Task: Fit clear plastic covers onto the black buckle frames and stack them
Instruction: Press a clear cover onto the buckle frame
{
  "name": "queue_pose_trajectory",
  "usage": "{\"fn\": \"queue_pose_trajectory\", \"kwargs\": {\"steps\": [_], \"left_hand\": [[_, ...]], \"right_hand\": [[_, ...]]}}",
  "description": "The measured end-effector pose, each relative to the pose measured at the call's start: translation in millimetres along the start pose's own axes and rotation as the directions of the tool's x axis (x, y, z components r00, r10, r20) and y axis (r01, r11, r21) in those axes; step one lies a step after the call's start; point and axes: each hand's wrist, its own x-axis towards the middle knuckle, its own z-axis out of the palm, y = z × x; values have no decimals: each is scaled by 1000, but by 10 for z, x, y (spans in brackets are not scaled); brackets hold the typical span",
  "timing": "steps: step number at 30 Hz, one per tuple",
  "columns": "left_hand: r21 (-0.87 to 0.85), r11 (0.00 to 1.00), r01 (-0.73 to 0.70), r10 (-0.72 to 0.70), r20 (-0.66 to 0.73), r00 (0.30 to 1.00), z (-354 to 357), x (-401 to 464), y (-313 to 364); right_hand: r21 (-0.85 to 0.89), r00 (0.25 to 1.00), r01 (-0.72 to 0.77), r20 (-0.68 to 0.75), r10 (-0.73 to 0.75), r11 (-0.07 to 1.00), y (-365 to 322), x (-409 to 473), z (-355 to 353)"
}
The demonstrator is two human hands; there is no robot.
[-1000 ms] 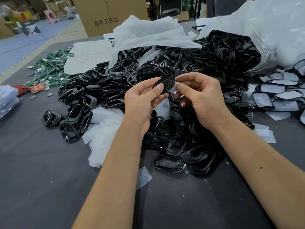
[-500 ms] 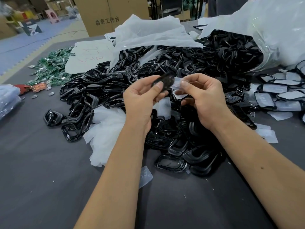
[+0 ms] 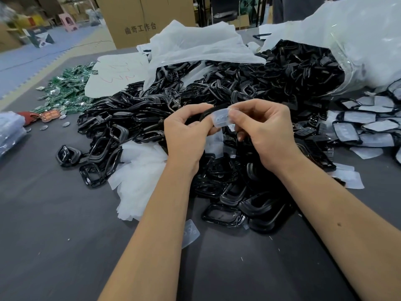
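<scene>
Above a big heap of black buckle frames (image 3: pixel 217 98), my left hand (image 3: pixel 186 135) grips one black frame (image 3: pixel 202 114), mostly hidden by its fingers. My right hand (image 3: pixel 267 131) pinches a clear plastic cover (image 3: pixel 221 119) by its right end, laid against that frame. My left thumb presses on the cover's lower edge. Covered frames (image 3: pixel 364 124) lie spread at the right. One loose clear cover (image 3: pixel 191 233) rests on the dark table (image 3: pixel 65 246) between my forearms.
White tissue sheets (image 3: pixel 141 170) lie under the heap's left front. A clear bag (image 3: pixel 358 46) spills frames at the back right. Green circuit boards (image 3: pixel 67 90) and coin cells sit at the left. A cardboard box (image 3: pixel 138 20) stands behind the table.
The clear cover has come out from behind the frame and now lies across its front. Both hands have stayed at the same spot above the heap.
</scene>
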Motion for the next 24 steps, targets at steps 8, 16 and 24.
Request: {"fn": "queue_pose_trajectory", "kwargs": {"steps": [8, 16, 24], "left_hand": [[-38, 998, 42, -39, 64, 997, 27, -40, 30], [-65, 997, 45, -32, 196, 980, 39, -63, 45], [-82, 996, 39, -20, 220, 975, 54, -89, 61]], "right_hand": [[-241, 992, 34, -109, -62, 970, 68, 20, 8], [-358, 968, 50, -212, -133, 933, 52, 28, 17], [-358, 960, 44, -244, -139, 933, 47, 33, 12]]}}
